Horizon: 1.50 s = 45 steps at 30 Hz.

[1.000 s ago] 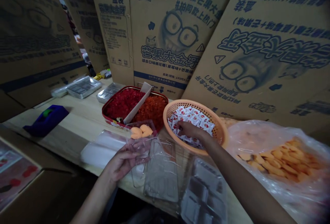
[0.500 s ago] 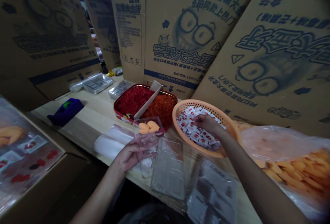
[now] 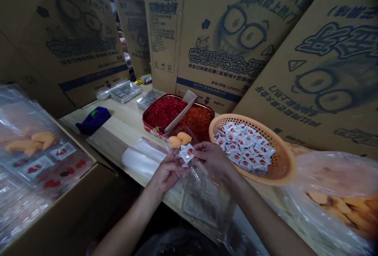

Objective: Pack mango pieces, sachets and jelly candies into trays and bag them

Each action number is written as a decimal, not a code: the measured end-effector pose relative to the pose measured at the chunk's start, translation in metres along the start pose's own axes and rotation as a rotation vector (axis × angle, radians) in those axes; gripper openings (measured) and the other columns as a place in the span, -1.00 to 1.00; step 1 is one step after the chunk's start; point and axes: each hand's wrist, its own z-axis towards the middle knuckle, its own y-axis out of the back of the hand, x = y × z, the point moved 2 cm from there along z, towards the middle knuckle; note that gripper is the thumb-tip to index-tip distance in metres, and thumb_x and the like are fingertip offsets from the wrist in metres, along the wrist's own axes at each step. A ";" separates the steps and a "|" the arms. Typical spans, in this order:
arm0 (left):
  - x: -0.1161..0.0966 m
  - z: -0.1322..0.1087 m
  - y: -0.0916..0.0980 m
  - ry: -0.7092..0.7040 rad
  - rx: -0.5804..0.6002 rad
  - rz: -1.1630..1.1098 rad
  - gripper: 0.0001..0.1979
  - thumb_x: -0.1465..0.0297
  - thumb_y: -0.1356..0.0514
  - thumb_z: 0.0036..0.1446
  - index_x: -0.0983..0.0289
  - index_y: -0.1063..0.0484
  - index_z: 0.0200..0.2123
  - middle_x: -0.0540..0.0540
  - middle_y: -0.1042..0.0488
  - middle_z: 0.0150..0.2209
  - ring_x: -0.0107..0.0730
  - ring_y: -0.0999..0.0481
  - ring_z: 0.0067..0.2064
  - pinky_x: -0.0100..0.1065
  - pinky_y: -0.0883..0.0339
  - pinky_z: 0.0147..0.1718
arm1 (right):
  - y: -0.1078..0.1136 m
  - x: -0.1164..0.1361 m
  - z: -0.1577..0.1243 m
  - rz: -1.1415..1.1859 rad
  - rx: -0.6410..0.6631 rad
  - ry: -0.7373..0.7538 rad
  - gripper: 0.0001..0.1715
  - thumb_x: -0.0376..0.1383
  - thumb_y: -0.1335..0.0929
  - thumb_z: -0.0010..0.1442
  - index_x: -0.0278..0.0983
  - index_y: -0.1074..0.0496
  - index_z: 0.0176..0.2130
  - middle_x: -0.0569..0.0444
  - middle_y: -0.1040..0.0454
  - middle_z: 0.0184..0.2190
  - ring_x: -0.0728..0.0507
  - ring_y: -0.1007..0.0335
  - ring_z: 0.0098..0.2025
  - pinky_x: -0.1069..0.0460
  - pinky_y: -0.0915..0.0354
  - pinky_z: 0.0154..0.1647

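Observation:
My left hand holds a clear plastic tray at the table's front edge, with two orange mango-shaped candies in it. My right hand has come in from the right and pinches a small white-and-red sachet just above that tray. Close by, an orange woven plastic basket is heaped with several matching sachets. Below my hands lies a stack of clear trays, partly hidden by them.
A red tin holds red and orange pieces split by a cardboard divider. A plastic bag of orange candies lies at right, clear bags at left. A blue tape dispenser, metal trays and tall printed cartons stand behind.
My right hand has left the basket and moved left to my left hand, now with a sachet pinched in it. The view has swung left, so everything sits further right.

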 end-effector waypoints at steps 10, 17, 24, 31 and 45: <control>-0.011 -0.008 0.001 -0.073 0.033 -0.046 -0.32 0.72 -0.12 -0.26 0.09 -0.27 -0.02 -0.01 -0.36 0.04 -0.11 -0.23 0.14 -0.03 -0.15 0.04 | 0.019 0.020 -0.003 -0.153 -0.110 0.229 -0.65 -0.19 -0.42 -0.21 -0.27 -0.33 -0.37 0.15 -0.40 -0.56 0.01 -0.30 -0.55 0.10 -0.23 -0.52; -0.019 -0.015 0.003 -0.091 0.033 -0.079 -0.30 0.74 -0.08 -0.26 0.09 -0.26 -0.01 -0.02 -0.34 0.07 -0.12 -0.15 0.18 0.01 -0.13 0.06 | 0.014 0.007 0.013 -0.491 -0.227 0.317 -0.83 -0.22 -0.35 -0.07 -0.24 -0.29 -0.43 0.12 -0.40 -0.51 -0.05 -0.34 -0.46 0.05 -0.27 -0.44; -0.030 -0.027 0.009 -0.100 0.081 -0.094 -0.20 0.75 -0.03 -0.24 0.08 -0.12 0.12 0.05 -0.26 0.14 -0.09 -0.22 0.14 0.11 -0.06 0.07 | -0.001 0.021 0.015 -0.683 -0.241 0.515 -0.84 -0.20 -0.34 -0.04 -0.25 -0.34 -0.45 0.08 -0.38 -0.44 -0.07 -0.30 -0.40 0.04 -0.25 -0.38; -0.047 -0.054 0.035 -0.124 0.006 -0.135 -0.18 0.75 0.01 -0.24 0.02 -0.14 0.12 0.01 -0.17 0.19 -0.05 -0.12 0.20 0.13 -0.08 0.06 | -0.049 0.077 0.100 -1.119 -0.001 0.697 -0.82 -0.36 -0.22 0.13 -0.25 -0.36 -0.24 0.07 -0.47 -0.30 -0.04 -0.37 -0.25 0.09 -0.23 -0.24; -0.058 -0.065 0.075 -0.098 -0.244 -0.175 -0.18 0.73 -0.02 -0.33 0.05 -0.24 0.06 0.03 -0.20 0.18 -0.02 -0.10 0.20 0.10 -0.18 0.00 | -0.144 0.041 0.200 -1.752 0.539 0.473 -0.72 -0.46 -0.34 -0.05 -0.29 -0.52 -0.28 -0.10 -0.51 -0.22 -0.17 -0.42 -0.15 0.09 -0.26 -0.29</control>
